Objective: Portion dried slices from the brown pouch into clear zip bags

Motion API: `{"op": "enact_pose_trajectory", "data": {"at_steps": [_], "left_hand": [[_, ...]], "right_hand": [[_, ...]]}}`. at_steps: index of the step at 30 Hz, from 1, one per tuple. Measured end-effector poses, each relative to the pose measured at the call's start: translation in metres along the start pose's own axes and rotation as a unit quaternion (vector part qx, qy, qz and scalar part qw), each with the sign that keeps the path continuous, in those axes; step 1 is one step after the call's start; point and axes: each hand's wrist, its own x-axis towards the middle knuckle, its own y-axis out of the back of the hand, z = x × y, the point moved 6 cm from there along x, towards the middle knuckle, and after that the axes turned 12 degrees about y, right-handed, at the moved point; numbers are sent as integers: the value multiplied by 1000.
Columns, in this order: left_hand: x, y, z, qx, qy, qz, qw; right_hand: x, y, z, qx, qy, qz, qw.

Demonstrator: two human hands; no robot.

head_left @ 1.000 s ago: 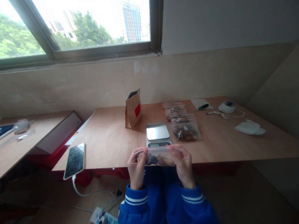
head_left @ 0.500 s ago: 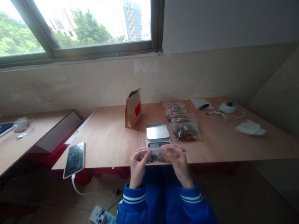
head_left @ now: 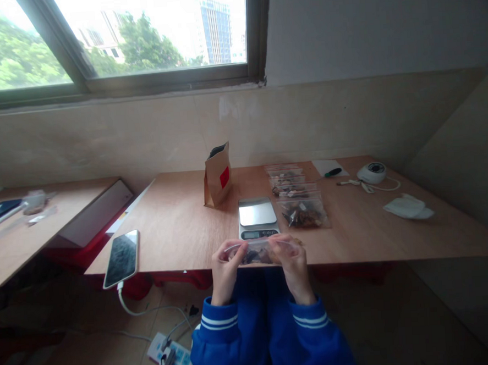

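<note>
We work at a wooden table (head_left: 181,230) set against the wall under the window (head_left: 136,40). A second table (head_left: 32,239) stands just beside its left edge.

At the middle of the table, toward the far edge, a brown paper bag (head_left: 217,176) with a red label stands upright, its top open. Just to its right, nearer the front edge, sits a digital scale (head_left: 257,216) with a bare steel platform. Touching the scale's right side, a row of filled zip bags (head_left: 297,198) runs from the far edge toward the front, overlapping one another.

A phone (head_left: 122,259) lies face up at the front left corner, overhanging the edge, with a white cable hanging from it. Near the far right corner we see a white round device (head_left: 371,172) with a cord, and a folded white cloth (head_left: 407,207) nearer the right edge. A small card with a green pen (head_left: 330,169) lies at the far edge.

At the front edge, directly before the scale, we hold a clear zip bag (head_left: 260,252) of dark dried pieces. Our left hand (head_left: 225,267) pinches its left end, fingers closed on the top seam. Our right hand (head_left: 292,262) is clamped on its right end likewise.
</note>
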Motion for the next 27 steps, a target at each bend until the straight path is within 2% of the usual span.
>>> {"op": "enact_pose_trajectory", "data": {"at_steps": [3,5,9,12,17,27], "left_hand": [[0,2,-1,-10,-4,33,999],[2,3,-1,-22,-1,34,999],[5,0,-4,-37,31,-14,999],[4,0,-3,-39,47,-33,998],[1,-5,10,-2,11,-80,997],[-3,-8,17,26,-17,-62,998]], "right_hand": [[-1,-3,2,9,-17,-7,1000],[-2,-4,4,17,-31,-14,999],[-3,-5,12,76,-57,-33,995],[-5,-7,16,118,-86,-73,987],[-7,-12,13,117,-90,-133,980],[-8,-17,7,108,-64,-110,986]]}}
